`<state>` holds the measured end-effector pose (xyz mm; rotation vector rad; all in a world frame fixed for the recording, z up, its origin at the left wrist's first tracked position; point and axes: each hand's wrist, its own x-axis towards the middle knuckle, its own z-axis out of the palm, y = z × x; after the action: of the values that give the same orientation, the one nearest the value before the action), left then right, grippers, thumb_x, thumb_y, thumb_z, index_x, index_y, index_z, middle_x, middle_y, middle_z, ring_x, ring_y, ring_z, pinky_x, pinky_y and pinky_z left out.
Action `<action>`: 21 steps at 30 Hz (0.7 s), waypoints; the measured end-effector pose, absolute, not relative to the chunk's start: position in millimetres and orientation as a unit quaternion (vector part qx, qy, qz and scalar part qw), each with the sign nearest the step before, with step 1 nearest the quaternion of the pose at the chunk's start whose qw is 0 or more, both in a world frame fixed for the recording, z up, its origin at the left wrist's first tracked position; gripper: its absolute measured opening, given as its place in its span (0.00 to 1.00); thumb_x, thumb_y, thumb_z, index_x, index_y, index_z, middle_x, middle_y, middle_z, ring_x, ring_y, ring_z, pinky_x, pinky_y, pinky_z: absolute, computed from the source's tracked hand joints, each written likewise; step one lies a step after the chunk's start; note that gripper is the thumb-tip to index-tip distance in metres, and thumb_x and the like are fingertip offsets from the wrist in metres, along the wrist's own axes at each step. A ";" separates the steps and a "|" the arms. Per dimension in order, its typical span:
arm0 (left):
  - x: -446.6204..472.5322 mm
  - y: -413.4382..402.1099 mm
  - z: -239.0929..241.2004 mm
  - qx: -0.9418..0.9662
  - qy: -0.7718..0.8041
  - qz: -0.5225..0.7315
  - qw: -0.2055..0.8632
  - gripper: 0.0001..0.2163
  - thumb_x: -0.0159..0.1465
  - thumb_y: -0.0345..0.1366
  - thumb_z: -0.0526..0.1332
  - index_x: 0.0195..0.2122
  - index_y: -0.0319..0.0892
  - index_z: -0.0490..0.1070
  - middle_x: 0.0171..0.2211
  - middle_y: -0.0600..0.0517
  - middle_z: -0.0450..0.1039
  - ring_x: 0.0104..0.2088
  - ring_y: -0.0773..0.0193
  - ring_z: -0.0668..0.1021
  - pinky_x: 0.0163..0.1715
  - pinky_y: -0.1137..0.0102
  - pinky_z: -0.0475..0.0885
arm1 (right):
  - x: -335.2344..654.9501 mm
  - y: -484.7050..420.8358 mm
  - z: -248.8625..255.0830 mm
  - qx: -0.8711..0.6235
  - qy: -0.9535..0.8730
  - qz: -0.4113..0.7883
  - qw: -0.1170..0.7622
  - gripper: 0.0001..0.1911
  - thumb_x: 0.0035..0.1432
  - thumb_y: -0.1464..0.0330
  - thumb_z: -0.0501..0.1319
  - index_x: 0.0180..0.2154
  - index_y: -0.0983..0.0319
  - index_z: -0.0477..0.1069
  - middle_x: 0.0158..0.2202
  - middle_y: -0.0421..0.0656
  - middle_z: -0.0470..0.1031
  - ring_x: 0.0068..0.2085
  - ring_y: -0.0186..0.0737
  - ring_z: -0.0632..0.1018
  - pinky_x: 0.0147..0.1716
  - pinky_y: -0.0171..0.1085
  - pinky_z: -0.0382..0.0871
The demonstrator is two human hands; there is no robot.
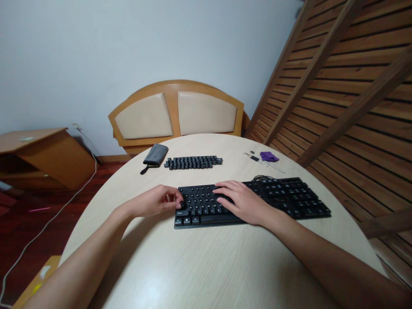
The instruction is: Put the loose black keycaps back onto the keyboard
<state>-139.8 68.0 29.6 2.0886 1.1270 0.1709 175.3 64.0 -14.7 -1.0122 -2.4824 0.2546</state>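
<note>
A black keyboard (289, 199) lies on the round pale wooden table (199, 266); many of its main-block keys have their caps off. My left hand (157, 201) is at the keyboard's left end, fingers curled in a pinch on a small black keycap (182, 204). My right hand (243, 201) lies flat on the middle of the keyboard with fingers stretched out, pressing it down. Removed keycaps (192, 162) are laid out in neat rows farther back on the table.
A grey pouch (155, 156) with a strap lies left of the keycap rows. A purple cloth (268, 156) and small tools (254, 157) sit at the back right. Behind the table stands a padded headboard (177, 113); slatted wooden frames (347, 86) lean at the right.
</note>
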 end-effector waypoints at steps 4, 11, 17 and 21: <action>-137.9 66.7 31.3 0.819 0.432 0.073 0.370 0.09 0.64 0.41 0.62 0.36 0.40 0.73 0.30 0.53 0.74 0.29 0.65 0.72 0.31 0.71 0.68 | 175.7 64.9 -16.8 -0.363 -0.901 0.089 0.221 0.16 0.70 0.61 0.55 0.52 0.57 0.75 0.57 0.47 0.73 0.58 0.48 0.73 0.58 0.52 0.66; -134.6 63.9 35.3 0.833 0.432 0.065 0.339 0.09 0.64 0.40 0.62 0.38 0.39 0.75 0.31 0.50 0.77 0.30 0.63 0.75 0.31 0.69 0.69 | 175.3 64.8 -15.8 -0.361 -0.902 0.086 0.222 0.15 0.70 0.62 0.55 0.52 0.57 0.75 0.57 0.47 0.74 0.58 0.47 0.73 0.58 0.51 0.67; -133.8 63.6 34.9 0.847 0.429 0.069 0.308 0.10 0.64 0.40 0.62 0.40 0.39 0.77 0.33 0.49 0.79 0.31 0.63 0.77 0.32 0.69 0.70 | 176.2 64.6 -15.8 -0.362 -0.903 0.082 0.217 0.15 0.70 0.62 0.55 0.52 0.57 0.74 0.57 0.47 0.74 0.57 0.47 0.73 0.57 0.51 0.67; -133.5 64.1 32.3 0.865 0.419 0.065 0.270 0.09 0.65 0.39 0.62 0.40 0.41 0.78 0.35 0.49 0.79 0.32 0.62 0.77 0.33 0.69 0.69 | 176.5 65.3 -16.7 -0.363 -0.903 0.079 0.218 0.15 0.70 0.62 0.55 0.52 0.58 0.74 0.57 0.47 0.74 0.58 0.48 0.73 0.58 0.51 0.67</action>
<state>-133.5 64.1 32.3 2.3298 1.1289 0.1752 176.5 65.3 -16.7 -1.0054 -2.4990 0.2178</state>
